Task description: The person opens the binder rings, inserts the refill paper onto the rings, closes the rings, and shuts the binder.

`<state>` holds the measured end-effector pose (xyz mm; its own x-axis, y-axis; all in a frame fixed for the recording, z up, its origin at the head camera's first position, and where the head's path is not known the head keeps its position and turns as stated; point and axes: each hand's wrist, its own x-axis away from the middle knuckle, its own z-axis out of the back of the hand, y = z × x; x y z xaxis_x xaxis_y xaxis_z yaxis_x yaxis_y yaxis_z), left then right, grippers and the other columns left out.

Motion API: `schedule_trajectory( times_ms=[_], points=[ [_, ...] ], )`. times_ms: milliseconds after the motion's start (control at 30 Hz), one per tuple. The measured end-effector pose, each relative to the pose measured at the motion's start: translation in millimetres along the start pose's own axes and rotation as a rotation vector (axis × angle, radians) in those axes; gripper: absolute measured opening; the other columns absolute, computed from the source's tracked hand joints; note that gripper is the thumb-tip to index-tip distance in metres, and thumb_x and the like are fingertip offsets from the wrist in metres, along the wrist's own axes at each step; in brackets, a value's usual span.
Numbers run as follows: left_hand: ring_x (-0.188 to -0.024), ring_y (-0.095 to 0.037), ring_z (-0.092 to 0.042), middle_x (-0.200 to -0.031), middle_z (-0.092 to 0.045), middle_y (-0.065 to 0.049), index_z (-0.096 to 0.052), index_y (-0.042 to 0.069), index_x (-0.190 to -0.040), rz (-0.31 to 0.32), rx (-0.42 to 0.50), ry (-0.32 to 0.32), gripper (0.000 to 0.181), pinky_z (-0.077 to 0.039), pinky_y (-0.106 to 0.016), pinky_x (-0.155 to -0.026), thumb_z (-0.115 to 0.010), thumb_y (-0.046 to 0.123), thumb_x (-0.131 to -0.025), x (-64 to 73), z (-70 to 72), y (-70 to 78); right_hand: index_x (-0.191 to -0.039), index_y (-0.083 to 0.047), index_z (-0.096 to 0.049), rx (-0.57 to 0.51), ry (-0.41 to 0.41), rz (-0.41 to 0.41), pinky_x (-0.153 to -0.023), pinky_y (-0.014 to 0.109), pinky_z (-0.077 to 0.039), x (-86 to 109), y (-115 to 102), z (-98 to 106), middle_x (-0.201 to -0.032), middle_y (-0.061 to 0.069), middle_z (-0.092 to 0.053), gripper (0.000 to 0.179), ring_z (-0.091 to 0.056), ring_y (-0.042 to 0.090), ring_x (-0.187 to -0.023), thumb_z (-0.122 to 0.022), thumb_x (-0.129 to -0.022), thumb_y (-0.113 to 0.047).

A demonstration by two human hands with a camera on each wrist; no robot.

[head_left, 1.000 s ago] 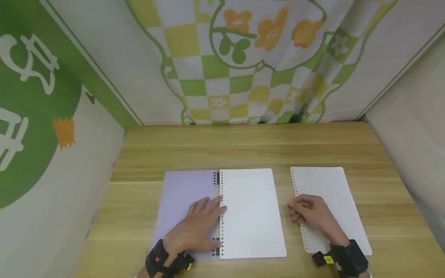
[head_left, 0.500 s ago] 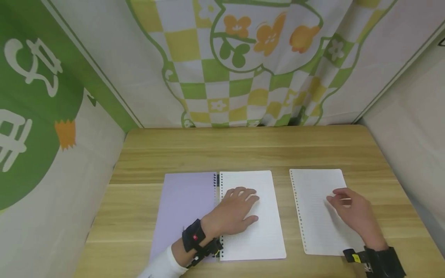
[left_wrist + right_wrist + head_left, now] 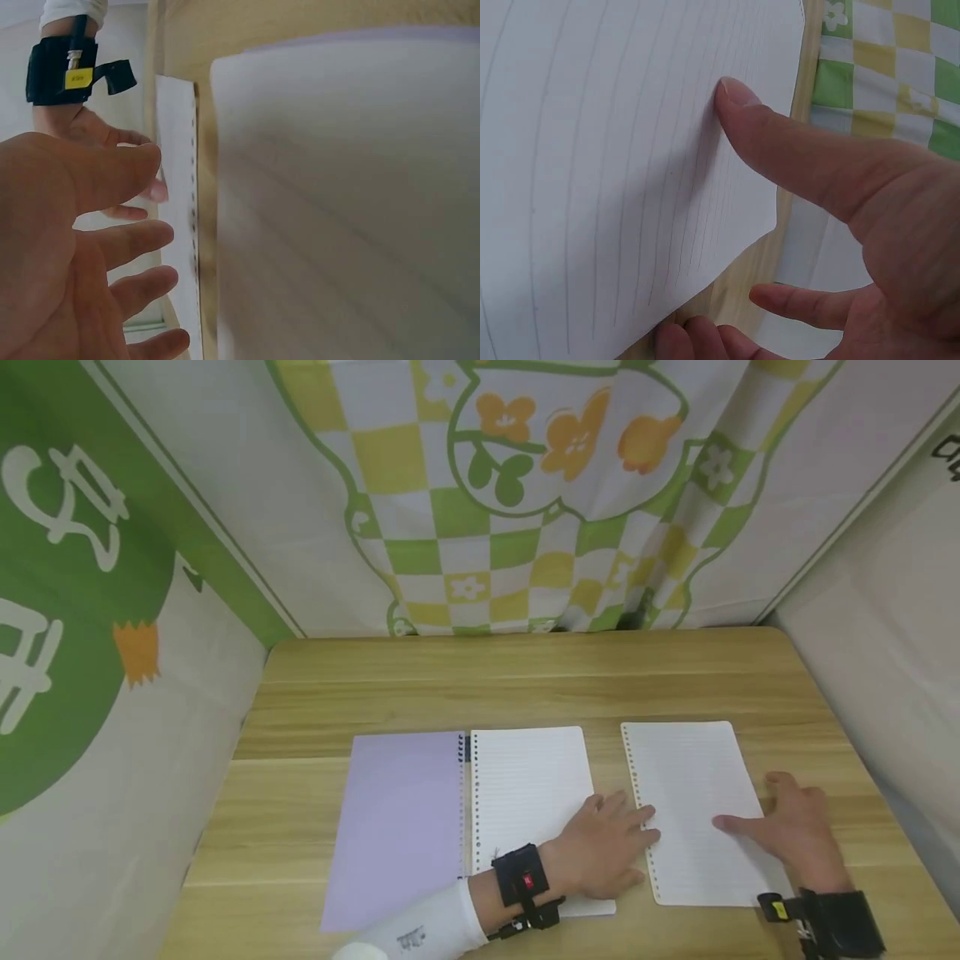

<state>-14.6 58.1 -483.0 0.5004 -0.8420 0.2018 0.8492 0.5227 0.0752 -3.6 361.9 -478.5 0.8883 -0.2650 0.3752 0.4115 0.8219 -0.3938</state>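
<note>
A ring notebook lies open on the wooden table, its purple cover (image 3: 401,827) to the left and a lined white page (image 3: 528,785) to the right. To its right lies a loose lined sheet (image 3: 693,802) with punched holes down its left edge. My left hand (image 3: 603,847) spreads over the notebook's right page edge, its fingertips overlapping the loose sheet's holed edge in the head view. My right hand (image 3: 798,827) is at the sheet's right edge, its thumb (image 3: 757,135) extended over the paper and its other fingers spread beyond the edge.
The wooden table (image 3: 525,681) reaches back to a checked, flowered curtain (image 3: 510,552). A pale wall (image 3: 885,610) rises at the right, and a green and white printed cloth (image 3: 135,610) hangs at the left.
My left hand has moved right from the notebook's rings across its page to the loose sheet's left edge. My right hand has gone from that left edge to the right edge, its fingers spreading.
</note>
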Motion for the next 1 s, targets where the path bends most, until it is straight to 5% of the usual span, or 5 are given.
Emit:
schedule_trajectory(
  times_ms=[233,367,533,800,1000],
  points=[
    [-0.152,-0.023,-0.038,-0.17,-0.039,0.011,-0.05,0.039,-0.157,0.036,-0.009,-0.017,0.057,-0.039,-0.04,-0.12,-0.055,0.061,-0.105,-0.6,-5.6,4.8,-0.151,0.022,-0.028,-0.029,-0.003,0.05,-0.092,0.075,-0.049,-7.1,5,-2,-0.139,0.055,-0.036,0.118,-0.044,0.065,-0.121,-0.092,-0.08,-0.048],
    [-0.153,-0.026,-0.038,-0.17,-0.04,0.01,-0.051,0.038,-0.156,0.08,-0.016,-0.005,0.056,-0.038,-0.042,-0.122,-0.057,0.059,-0.104,-0.2,-4.1,3.8,-0.145,0.018,-0.041,-0.087,-0.019,0.08,-0.077,0.053,-0.058,-15.3,15,2,-0.126,0.045,-0.06,0.094,-0.063,0.054,-0.107,-0.084,-0.091,-0.045],
    [-0.156,-0.029,-0.036,-0.171,-0.039,0.009,-0.051,0.037,-0.157,0.092,0.0,-0.01,0.056,-0.036,-0.044,-0.124,-0.057,0.057,-0.105,-0.4,-3.9,1.9,-0.136,0.011,-0.058,-0.166,-0.024,0.077,-0.07,0.032,-0.05,-21.8,25,5,-0.123,0.035,-0.071,0.075,-0.068,0.046,-0.105,-0.079,-0.096,-0.048],
    [-0.157,-0.028,-0.035,-0.173,-0.035,0.008,-0.048,0.036,-0.159,0.1,0.029,-0.018,0.059,-0.035,-0.044,-0.125,-0.056,0.059,-0.105,-0.4,-3.5,0.0,-0.139,0.01,-0.059,-0.215,-0.077,0.027,-0.073,0.031,-0.052,-23.0,31,11,-0.126,0.03,-0.072,0.083,-0.069,0.038,-0.107,-0.077,-0.095,-0.058],
    [-0.148,-0.027,-0.046,-0.165,-0.045,-0.003,-0.054,0.021,-0.156,0.136,0.185,0.114,0.058,-0.044,-0.042,-0.118,-0.057,0.05,-0.107,-0.3,-7.3,-11.5,-0.144,0.011,-0.056,-0.318,-0.149,-0.004,-0.082,0.035,-0.057,-24.5,36,16,-0.132,0.028,-0.07,0.087,-0.068,0.03,-0.112,-0.074,-0.096,-0.059]
  ],
)
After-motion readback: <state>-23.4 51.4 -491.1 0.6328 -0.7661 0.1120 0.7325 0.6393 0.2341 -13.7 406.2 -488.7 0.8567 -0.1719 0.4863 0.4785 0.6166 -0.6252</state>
